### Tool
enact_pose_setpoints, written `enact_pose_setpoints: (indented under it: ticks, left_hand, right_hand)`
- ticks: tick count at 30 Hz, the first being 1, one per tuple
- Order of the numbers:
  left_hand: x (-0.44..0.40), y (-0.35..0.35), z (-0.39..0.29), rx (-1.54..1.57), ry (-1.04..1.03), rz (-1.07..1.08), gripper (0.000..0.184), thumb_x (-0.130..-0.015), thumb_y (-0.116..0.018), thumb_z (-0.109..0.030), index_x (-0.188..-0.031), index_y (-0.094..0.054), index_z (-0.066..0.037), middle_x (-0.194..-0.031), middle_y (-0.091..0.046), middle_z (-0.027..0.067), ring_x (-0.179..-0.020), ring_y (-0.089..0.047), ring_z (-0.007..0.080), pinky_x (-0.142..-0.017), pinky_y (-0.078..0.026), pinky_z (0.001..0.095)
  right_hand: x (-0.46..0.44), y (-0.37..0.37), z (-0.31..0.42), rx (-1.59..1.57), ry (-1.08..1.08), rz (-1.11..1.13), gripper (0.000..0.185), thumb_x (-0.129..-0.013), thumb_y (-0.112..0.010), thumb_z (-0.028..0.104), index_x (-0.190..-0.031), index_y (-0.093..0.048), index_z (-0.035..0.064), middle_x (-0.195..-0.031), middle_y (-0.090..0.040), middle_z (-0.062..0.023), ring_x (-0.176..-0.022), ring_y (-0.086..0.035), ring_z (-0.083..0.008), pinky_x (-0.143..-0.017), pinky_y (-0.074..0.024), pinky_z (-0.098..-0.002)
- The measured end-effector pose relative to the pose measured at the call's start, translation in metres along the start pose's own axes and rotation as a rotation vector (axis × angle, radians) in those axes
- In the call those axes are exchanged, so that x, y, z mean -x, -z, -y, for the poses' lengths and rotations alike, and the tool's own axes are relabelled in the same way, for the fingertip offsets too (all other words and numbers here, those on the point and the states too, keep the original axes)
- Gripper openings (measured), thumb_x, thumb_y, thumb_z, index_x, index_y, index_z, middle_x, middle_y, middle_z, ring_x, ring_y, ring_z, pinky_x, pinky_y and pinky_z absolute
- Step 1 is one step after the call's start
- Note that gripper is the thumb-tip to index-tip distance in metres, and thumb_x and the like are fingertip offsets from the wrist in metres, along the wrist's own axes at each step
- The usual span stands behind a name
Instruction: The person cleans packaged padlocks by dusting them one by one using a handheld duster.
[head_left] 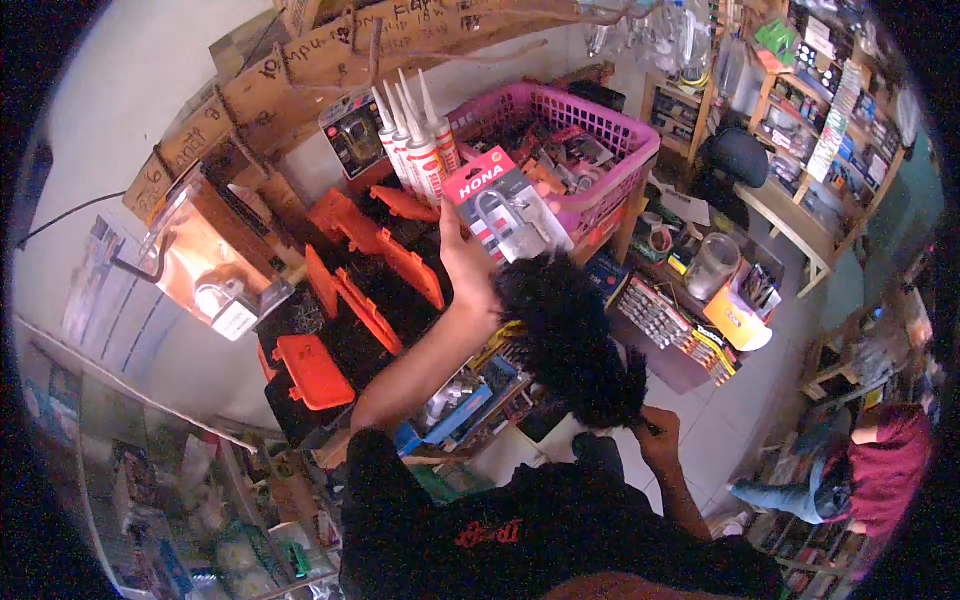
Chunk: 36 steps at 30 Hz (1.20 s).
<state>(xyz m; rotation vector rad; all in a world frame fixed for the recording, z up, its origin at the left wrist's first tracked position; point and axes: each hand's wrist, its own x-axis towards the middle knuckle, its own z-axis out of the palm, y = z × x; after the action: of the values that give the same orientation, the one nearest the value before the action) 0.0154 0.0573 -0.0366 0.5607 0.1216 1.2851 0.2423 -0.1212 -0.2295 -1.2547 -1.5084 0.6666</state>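
My left hand (468,262) is closed on a padlock in blister packaging (505,208), its red card marked HONA, held up beside the pink basket. My right hand (660,440) grips the handle end of a black feather duster (575,340). The duster's feathers reach up to the lower edge of the padlock pack and overlap my left wrist; whether they touch it I cannot tell. Behind the pack stand several white sealant tubes (425,165) with pointed nozzles. Orange-lidded black boxes (312,372) sit left of my left forearm.
A pink plastic basket (640,150) holds assorted packaged goods. Another padlock pack (352,135) leans by the wall. A glass jar (712,265) and boxed items stand on the right. Farther right is a person in a maroon top (890,470). Shelves (835,130) line the back.
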Motion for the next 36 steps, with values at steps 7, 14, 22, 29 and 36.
enact_pose_setpoints:
  ticks: [7,14,22,29,36]
  left_hand:
    - [-0.006,0.005,0.001,-0.009,-0.023,0.061,0.074,-0.081,-0.025,-0.065,-0.118,-0.044,-0.004,-0.108,-0.054,0.0189,-0.097,-0.054,0.0315,-0.082,-0.044,0.045]
    - [-0.006,0.01,0.002,-0.016,-0.043,0.047,0.07,-0.084,-0.024,-0.06,-0.122,-0.04,-0.004,-0.112,-0.052,0.0234,-0.098,-0.053,0.0364,-0.083,-0.044,0.048]
    - [-0.004,0.003,0.005,-0.031,-0.071,0.034,0.07,-0.084,-0.025,-0.06,-0.12,-0.041,-0.003,-0.112,-0.052,0.0225,-0.098,-0.053,0.0352,-0.085,-0.043,0.0465]
    - [-0.001,0.001,0.004,-0.002,-0.015,0.035,0.07,-0.083,-0.027,-0.062,-0.119,-0.042,-0.004,-0.113,-0.052,0.0214,-0.098,-0.054,0.033,-0.085,-0.042,0.0468]
    - [-0.004,0.005,0.007,-0.069,-0.057,0.033,0.067,-0.084,-0.026,-0.059,-0.119,-0.043,-0.004,-0.11,-0.054,0.021,-0.098,-0.054,0.0316,-0.085,-0.044,0.0424]
  right_hand:
    - [0.005,0.002,-0.017,0.021,-0.081,0.015,0.011,-0.074,-0.055,0.006,-0.066,-0.055,-0.0016,-0.049,-0.044,-0.0018,-0.046,-0.039,-0.0084,-0.043,-0.0289,-0.0253]
    - [0.005,0.0,-0.009,-0.018,-0.091,-0.039,0.013,-0.073,-0.056,0.004,-0.062,-0.052,-0.0029,-0.051,-0.044,-0.0039,-0.047,-0.039,-0.0085,-0.044,-0.0297,-0.0252]
    - [0.018,0.004,-0.033,0.062,-0.046,-0.006,0.016,-0.074,-0.059,0.007,-0.063,-0.052,-0.0029,-0.051,-0.045,-0.0042,-0.046,-0.04,-0.01,-0.044,-0.0302,-0.0259]
    - [0.021,-0.003,-0.025,0.021,-0.099,-0.044,0.017,-0.075,-0.057,0.01,-0.063,-0.052,-0.0017,-0.047,-0.044,-0.0033,-0.043,-0.039,-0.0103,-0.041,-0.0288,-0.0271]
    - [0.022,-0.006,-0.04,0.022,-0.077,-0.054,0.018,-0.076,-0.051,0.01,-0.059,-0.051,0.0009,-0.047,-0.041,0.002,-0.041,-0.036,-0.0068,-0.039,-0.0261,-0.0249]
